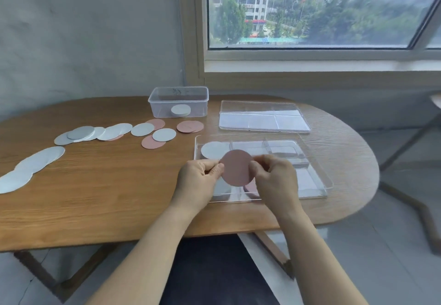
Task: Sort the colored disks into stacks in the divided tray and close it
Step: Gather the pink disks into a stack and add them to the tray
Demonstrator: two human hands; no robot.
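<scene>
Both hands hold one pink disk (236, 168) by its rim. The left hand (198, 180) pinches the 9 o'clock edge between thumb and curled fingers. The right hand (274, 178) pinches the 3 o'clock edge the same way. The disk is raised, face toward the camera, over the near-left part of the divided tray (319, 168). Judgement: the two-handed edge grip keeps a thin disk flat and steerable into a compartment.

Tray contents: a white disk (213, 150) lies in the far-left compartment. Pale material shows in the near-left compartment under the left hand. A pink patch shows in the near-middle compartment under the right hand, the likely destination. How many disks each holds cannot be told.

The clear lid (262, 118) lies flat at 1 o'clock of the tray, apart from it, so closing is not yet begun. A clear tub (167, 104) at 11 o'clock holds a short white stack (180, 110). Unsorted white and pink disks (107, 132) trail from 11 to 9 o'clock, many overlapping. Much sorting remains.

Surface: an oval wooden table (107, 197), visible grain. Room: grey cloth backdrop (83, 30) at 10 o'clock, window (310, 6) at 1 o'clock showing towers and trees, pale tiled floor (381, 245).
</scene>
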